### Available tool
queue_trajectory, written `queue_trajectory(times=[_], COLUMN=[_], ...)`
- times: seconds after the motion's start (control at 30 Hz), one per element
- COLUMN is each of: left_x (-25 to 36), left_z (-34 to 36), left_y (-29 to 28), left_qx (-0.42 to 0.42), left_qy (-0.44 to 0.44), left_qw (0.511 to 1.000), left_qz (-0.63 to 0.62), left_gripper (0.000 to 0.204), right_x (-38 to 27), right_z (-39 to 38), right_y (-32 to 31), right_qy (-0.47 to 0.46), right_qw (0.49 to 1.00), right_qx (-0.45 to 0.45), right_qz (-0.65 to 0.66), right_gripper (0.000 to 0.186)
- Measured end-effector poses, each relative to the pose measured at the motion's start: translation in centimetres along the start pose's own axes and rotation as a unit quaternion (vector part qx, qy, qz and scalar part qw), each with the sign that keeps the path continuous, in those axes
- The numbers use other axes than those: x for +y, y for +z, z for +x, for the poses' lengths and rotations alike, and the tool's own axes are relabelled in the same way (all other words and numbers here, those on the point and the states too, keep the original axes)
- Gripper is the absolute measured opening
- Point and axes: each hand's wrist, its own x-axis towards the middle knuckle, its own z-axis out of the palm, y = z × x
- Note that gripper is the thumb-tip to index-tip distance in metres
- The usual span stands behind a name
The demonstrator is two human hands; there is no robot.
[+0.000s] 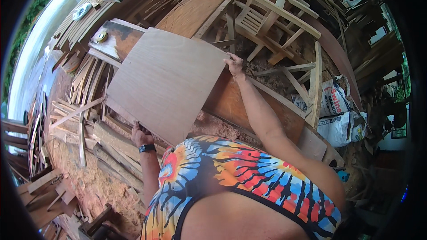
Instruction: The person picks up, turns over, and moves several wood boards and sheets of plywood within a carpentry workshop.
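Note:
A thin, pale plywood sheet [164, 80] is held up in front of me, tilted, between both hands. My left hand [141, 135] grips its lower left edge, the fingers partly hidden beneath it; a dark watch is on that wrist. Farther off, my right hand [234, 65] is closed on the far right corner, thumb on top. Below the sheet, a brown wooden board [249, 102] of the workbench shows on the right. Beyond the sheet's far left edge lies a stained board [118, 40] with a small round yellowish object [102, 37] on it.
Wooden frames with slats [271, 13] stand at the far right. White printed sacks [336, 113] sit to the right beside a wooden trestle [315, 84]. Scrap strips [84, 106] and sawdust [84, 169] cover the ground on the left. Long stacked planks [84, 22] lie at the far left.

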Motion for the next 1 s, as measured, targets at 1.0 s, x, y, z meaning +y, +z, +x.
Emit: queue_trajectory(times=[1.0], left_x=[2.0], left_z=[-6.4], left_y=[-3.2], left_qx=[0.003], left_qy=[-0.01], left_qw=[0.992], left_qz=[-0.126], left_gripper=[0.056], right_x=[-1.8], right_z=[-0.2], right_y=[0.1], right_qy=[0.075], right_qw=[0.989], right_qx=[-0.087], right_qz=[0.091], right_gripper=[0.054])
